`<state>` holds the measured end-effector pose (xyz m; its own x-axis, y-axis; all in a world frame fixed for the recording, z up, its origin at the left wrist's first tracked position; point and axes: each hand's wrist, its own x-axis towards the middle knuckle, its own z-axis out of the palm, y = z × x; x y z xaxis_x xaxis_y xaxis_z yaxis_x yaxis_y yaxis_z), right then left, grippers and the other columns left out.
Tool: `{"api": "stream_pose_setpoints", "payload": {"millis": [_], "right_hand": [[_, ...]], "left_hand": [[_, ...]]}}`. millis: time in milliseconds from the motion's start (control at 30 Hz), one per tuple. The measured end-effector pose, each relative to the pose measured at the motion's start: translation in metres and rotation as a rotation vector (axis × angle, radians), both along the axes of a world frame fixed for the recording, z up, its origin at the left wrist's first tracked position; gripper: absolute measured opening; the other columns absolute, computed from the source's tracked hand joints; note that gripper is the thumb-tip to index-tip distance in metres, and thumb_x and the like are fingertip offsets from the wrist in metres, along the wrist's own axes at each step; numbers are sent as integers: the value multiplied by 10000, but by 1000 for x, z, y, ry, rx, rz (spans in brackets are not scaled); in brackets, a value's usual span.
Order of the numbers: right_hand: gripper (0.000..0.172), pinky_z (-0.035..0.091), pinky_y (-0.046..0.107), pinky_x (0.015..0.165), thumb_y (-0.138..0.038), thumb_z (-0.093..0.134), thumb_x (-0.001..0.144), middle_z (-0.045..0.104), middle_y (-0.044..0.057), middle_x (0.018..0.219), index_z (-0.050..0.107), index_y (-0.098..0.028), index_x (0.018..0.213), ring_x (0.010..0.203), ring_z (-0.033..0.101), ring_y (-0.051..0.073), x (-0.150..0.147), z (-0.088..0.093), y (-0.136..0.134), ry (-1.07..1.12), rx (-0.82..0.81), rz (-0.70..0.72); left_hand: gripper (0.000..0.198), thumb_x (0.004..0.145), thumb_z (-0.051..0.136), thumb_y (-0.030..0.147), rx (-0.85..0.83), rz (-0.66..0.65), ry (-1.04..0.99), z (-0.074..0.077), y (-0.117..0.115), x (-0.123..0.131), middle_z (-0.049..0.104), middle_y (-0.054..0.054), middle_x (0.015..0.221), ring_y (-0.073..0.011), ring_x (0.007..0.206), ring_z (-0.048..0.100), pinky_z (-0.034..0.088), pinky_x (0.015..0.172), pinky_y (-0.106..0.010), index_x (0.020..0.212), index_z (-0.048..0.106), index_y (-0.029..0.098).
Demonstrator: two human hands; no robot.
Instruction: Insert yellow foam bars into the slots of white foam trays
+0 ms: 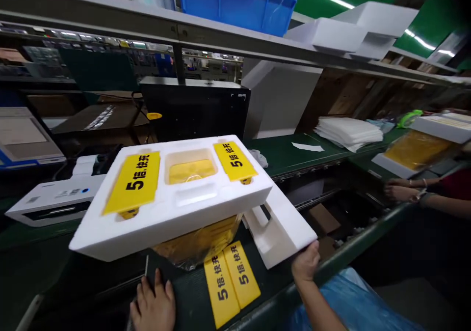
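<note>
1. Head view: a white foam tray (172, 218) tilts mid-frame, above the worktop (189, 301).
2. At 4 o'clock, the right hand's (305, 262) grip closes on a foam piece (275, 233) under the tray.
3. At 7 o'clock, the left hand's (152, 304) grip is hidden at the tray's edge (holding or not, I cannot tell).
4. At 6 o'clock, yellow cards (231, 284) lie flat.
5. At 3 o'clock, a co-worker's hands (399, 188) rest.

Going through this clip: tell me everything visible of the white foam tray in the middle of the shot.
The white foam tray is a thick moulded slab, tilted above the dark belt. Yellow black-printed panels sit at either side of a central well holding something yellow. A second white foam piece shows beneath it, by the right hand. Whether a hand touches the tray itself is unclear.
</note>
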<state>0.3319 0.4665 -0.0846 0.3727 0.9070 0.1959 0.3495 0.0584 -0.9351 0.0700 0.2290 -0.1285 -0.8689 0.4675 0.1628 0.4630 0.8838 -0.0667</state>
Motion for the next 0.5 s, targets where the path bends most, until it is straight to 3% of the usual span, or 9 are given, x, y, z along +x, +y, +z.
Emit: {"api": "stream_pose_setpoints", "payload": {"millis": [100, 200, 267, 400, 500], "right_hand": [[681, 402, 378, 870, -641, 210, 802, 548, 161, 1032, 466, -84, 1100, 975, 521, 231, 5, 13, -17, 120, 78, -16], [548, 412, 371, 872, -596, 312, 812, 549, 116, 989, 465, -122, 1041, 916, 547, 192, 27, 11, -59, 240, 87, -6], [509, 426, 375, 852, -598, 377, 790, 565, 97, 953, 479, -145, 998, 876, 565, 193, 44, -5, -110, 215, -40, -43], [497, 466, 376, 768, -609, 448, 739, 604, 76, 872, 530, -164, 944, 813, 589, 220, 68, -49, -243, 96, -326, -65], [480, 487, 347, 702, -591, 386, 763, 609, 74, 850, 540, -166, 922, 765, 599, 214, 98, -73, -311, -38, -493, -121]], "left_hand": [[521, 891, 154, 320, 94, -16, -65, 6, 6, 7, 390, -184, 1330, -273, 1266, 309, 270, 999, -482, 1272, 436, 103], [539, 892, 136, 360, 210, -26, -120, 9, 14, 10, 394, -187, 1322, -278, 1262, 311, 265, 993, -510, 1263, 434, 105], [541, 891, 143, 377, 276, -38, -172, 13, 17, 8, 368, -202, 1334, -287, 1268, 298, 245, 1001, -524, 1268, 420, 106], [537, 877, 218, 373, 358, -86, -343, 25, 23, -4, 251, -245, 1382, -317, 1315, 181, 170, 1045, -510, 1286, 386, 69], [614, 811, 385, 388, 373, -139, -541, 30, 52, 6, 167, -249, 1415, -340, 1327, 111, 129, 1068, -492, 1320, 330, 50]]}}
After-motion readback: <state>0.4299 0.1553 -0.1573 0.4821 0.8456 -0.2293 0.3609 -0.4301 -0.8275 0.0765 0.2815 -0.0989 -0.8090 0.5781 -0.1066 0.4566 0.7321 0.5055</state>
